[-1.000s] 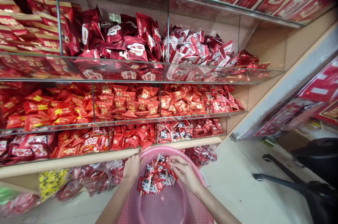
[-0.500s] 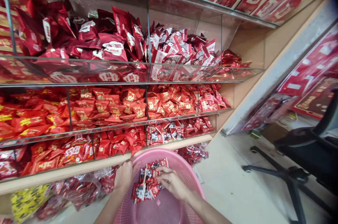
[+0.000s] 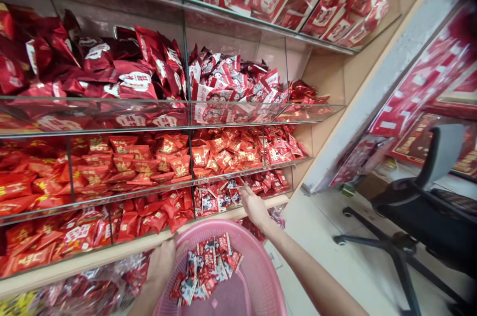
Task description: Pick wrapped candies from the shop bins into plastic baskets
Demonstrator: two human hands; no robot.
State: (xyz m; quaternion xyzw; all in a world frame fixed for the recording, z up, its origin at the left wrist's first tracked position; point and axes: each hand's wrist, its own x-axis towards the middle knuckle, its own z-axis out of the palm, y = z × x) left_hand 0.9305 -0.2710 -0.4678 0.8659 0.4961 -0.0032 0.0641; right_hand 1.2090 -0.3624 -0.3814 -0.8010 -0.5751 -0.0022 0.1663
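A pink plastic basket [image 3: 266,276] stands below the shelves, with several small red, black and white packets [image 3: 210,266] lying in it. My left hand [image 3: 163,259] is closed on the basket's left rim, at the shelf's wooden edge. My right hand [image 3: 255,206] reaches to the lowest shelf compartment, at the matching red, black and white packets [image 3: 212,199]. Its fingertips are partly hidden among the packets, and whether they hold one is not visible.
Glass-fronted shelves [image 3: 160,129] full of red packets rise in front. Below them lie clear plastic bags of packets [image 3: 89,288]. A black office chair [image 3: 421,206] stands on the tiled floor at the right.
My right hand has moved from inside the basket up to the lowest shelf compartment. More packets show in the basket. The view has shifted to the right.
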